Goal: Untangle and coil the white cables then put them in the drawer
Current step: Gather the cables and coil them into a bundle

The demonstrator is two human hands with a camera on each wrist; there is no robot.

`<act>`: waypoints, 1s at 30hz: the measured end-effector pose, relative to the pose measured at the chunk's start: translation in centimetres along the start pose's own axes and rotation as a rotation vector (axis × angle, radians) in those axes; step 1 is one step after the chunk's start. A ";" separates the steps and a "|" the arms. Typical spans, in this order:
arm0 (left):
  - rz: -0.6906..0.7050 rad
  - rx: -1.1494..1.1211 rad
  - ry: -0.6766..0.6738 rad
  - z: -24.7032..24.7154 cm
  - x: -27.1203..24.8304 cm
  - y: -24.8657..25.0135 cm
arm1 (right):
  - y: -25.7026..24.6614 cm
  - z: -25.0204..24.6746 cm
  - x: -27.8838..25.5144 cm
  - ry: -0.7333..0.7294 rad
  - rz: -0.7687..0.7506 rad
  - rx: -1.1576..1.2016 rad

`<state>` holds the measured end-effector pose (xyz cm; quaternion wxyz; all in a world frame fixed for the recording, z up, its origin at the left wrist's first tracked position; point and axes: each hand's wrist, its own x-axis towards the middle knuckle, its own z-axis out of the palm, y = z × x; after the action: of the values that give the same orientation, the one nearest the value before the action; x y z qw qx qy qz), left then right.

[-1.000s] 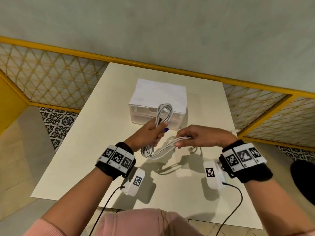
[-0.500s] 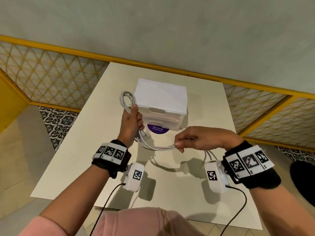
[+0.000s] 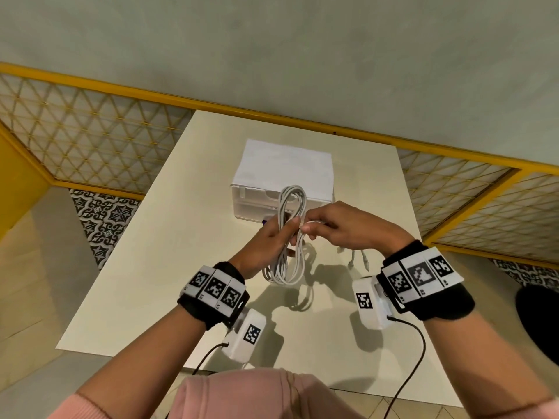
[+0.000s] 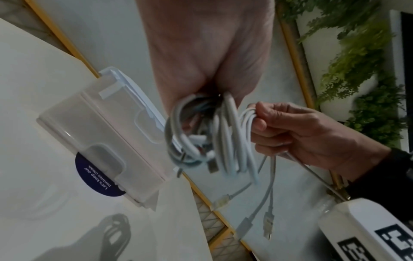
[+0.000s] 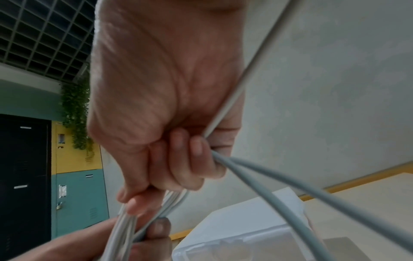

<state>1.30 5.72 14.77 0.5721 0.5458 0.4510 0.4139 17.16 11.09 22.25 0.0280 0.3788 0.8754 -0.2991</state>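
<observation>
A bundle of white cables (image 3: 291, 234) hangs in long loops above the table, just in front of the white drawer box (image 3: 282, 173). My left hand (image 3: 273, 238) grips the bundle at its middle, fingers curled round it. My right hand (image 3: 326, 226) pinches strands of the same cables (image 4: 245, 116) right beside the left hand. Loose cable ends with plugs (image 3: 358, 261) dangle under the right hand. In the left wrist view the coil (image 4: 201, 139) hangs under my palm. In the right wrist view cable strands (image 5: 257, 174) run out of my curled fingers. The drawer front (image 4: 107, 141) looks closed.
The cream table (image 3: 157, 297) carries the drawer box at its far middle, with a purple round sticker (image 4: 96, 180) under it. A yellow rail and lattice fence (image 3: 90, 137) run behind the table. A dark round object (image 3: 538, 322) sits at the right edge.
My left hand swung the coil out to the left of the box, then back to the centre. The right hand has closed in and now meets it. The hanging loops are longer.
</observation>
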 end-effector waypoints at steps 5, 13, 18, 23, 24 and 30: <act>-0.078 -0.127 -0.008 0.5 -0.4 0.1 | 0.4 0.7 0.6 0.024 -0.024 0.028; -0.209 -0.189 -0.042 -0.9 -0.5 -0.4 | 3.0 -1.3 -0.7 -0.052 0.119 0.008; -0.239 -0.042 -0.103 -1.1 -0.5 -1.2 | 2.8 -1.6 -0.6 -0.031 0.075 0.033; -0.311 -0.091 -0.165 0.4 -0.8 -1.7 | 1.6 -1.3 0.6 0.028 -0.023 0.036; -0.335 -0.122 -0.180 0.4 -0.8 -1.7 | 1.6 -1.2 0.8 0.031 -0.019 0.031; -0.325 -0.063 -0.268 0.8 -0.9 -0.9 | 2.0 -0.1 1.3 0.137 -0.009 0.001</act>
<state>1.81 4.56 13.95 0.7030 0.4979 0.4397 0.2540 17.59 13.08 20.95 -0.0338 0.3945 0.8767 -0.2731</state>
